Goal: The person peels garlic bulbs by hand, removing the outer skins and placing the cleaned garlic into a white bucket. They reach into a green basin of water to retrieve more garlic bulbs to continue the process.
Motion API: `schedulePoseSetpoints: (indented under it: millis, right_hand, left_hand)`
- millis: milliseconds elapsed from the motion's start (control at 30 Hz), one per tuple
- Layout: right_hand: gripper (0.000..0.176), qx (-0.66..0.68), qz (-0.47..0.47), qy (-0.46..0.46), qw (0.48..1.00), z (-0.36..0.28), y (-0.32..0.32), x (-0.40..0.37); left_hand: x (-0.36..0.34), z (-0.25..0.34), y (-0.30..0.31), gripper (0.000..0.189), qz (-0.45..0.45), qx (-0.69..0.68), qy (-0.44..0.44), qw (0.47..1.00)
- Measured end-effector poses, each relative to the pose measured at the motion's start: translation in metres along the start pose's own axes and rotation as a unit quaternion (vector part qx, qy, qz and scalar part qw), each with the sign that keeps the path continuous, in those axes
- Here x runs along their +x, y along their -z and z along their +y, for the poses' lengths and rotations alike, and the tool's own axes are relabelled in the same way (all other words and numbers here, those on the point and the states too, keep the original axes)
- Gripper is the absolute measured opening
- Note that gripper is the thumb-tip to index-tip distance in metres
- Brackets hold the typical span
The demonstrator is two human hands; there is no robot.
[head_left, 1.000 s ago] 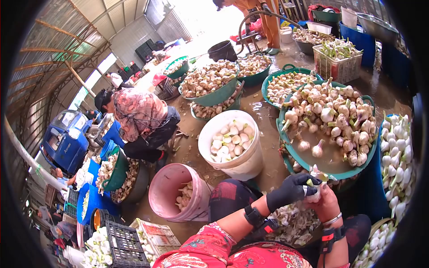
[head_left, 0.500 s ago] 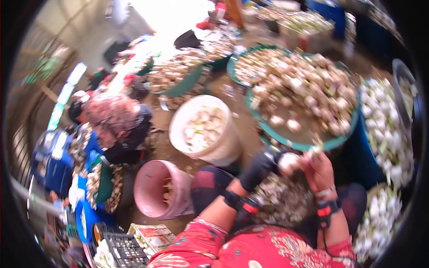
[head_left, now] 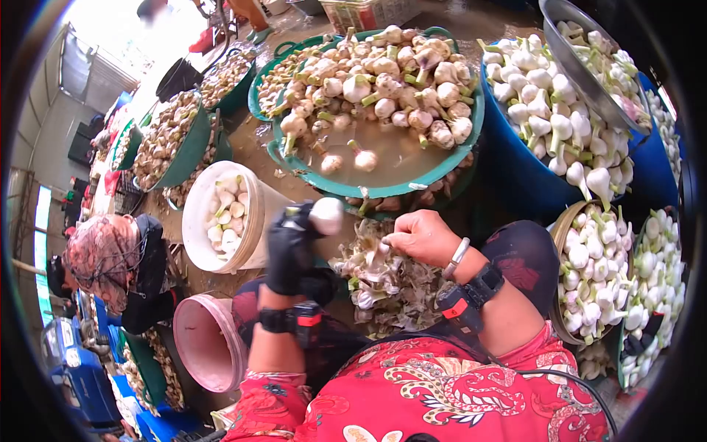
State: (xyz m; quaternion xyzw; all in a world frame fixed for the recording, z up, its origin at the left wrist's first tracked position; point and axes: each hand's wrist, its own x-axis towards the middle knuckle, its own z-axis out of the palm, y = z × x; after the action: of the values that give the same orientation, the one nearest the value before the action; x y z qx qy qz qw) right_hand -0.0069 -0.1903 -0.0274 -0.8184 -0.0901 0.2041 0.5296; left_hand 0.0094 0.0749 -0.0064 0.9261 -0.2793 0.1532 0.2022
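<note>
My left hand (head_left: 289, 247), in a black glove, grips a peeled white garlic bulb (head_left: 326, 216) in its fingertips. To its right is my bare right hand (head_left: 428, 237), fingers closed in a pinch; what they hold, if anything, is too small to make out. Below and between both hands lies a heap of loose garlic skins (head_left: 394, 283). A green tub (head_left: 383, 190) of unpeeled garlic and murky water stands just beyond my hands. The white bucket (head_left: 254, 228) left of my gloved hand contains peeled bulbs.
At right are a blue barrel (head_left: 508, 180) heaped with white garlic, a metal basin (head_left: 589, 92) and a bucket of bulbs (head_left: 595, 254). A pink bucket (head_left: 210, 346) tilts at lower left. Another person (head_left: 110, 258) bends down at far left, near more green tubs (head_left: 188, 151).
My hands were together at the garlic bulb; now they are apart, with the bulb in the left hand. My view has swung right, so the tubs and buckets appear further left.
</note>
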Motion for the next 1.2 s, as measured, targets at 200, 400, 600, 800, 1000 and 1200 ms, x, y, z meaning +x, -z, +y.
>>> schedulePoseSetpoints:
  millis: [200, 400, 600, 800, 1000, 1200]
  right_hand:
    - [0.01, 0.283, 0.062, -0.035, 0.957, -0.003, -0.001, 0.004]
    - [0.021, 0.288, 0.112, 0.056, 0.949, 0.01, -0.011, 0.016]
    - [0.037, 0.287, 0.16, -0.017, 0.944, 0.014, 0.001, 0.021]
    - [0.08, 0.281, 0.181, 0.083, 0.939, 0.001, 0.008, 0.024]
    - [0.061, 0.373, 0.066, 0.146, 0.914, 0.003, -0.008, 0.023]
    - [0.051, 0.401, 0.1, 0.153, 0.898, -0.011, -0.015, 0.003]
  left_hand:
    - [0.0, -0.091, 0.091, 0.026, 0.172, -0.136, 0.266, 0.939]
    - [0.095, -0.038, -0.017, 0.048, -0.082, -0.023, 0.052, 0.995]
    - [0.149, -0.049, -0.109, 0.04, -0.18, 0.214, -0.033, 0.959]
    - [0.117, -0.045, -0.071, 0.035, -0.146, -0.253, 0.125, 0.948]
    - [0.06, 0.048, -0.012, 0.033, -0.137, -0.584, 0.326, 0.731]
    - [0.036, 0.059, -0.036, 0.028, -0.013, -0.682, 0.319, 0.658]
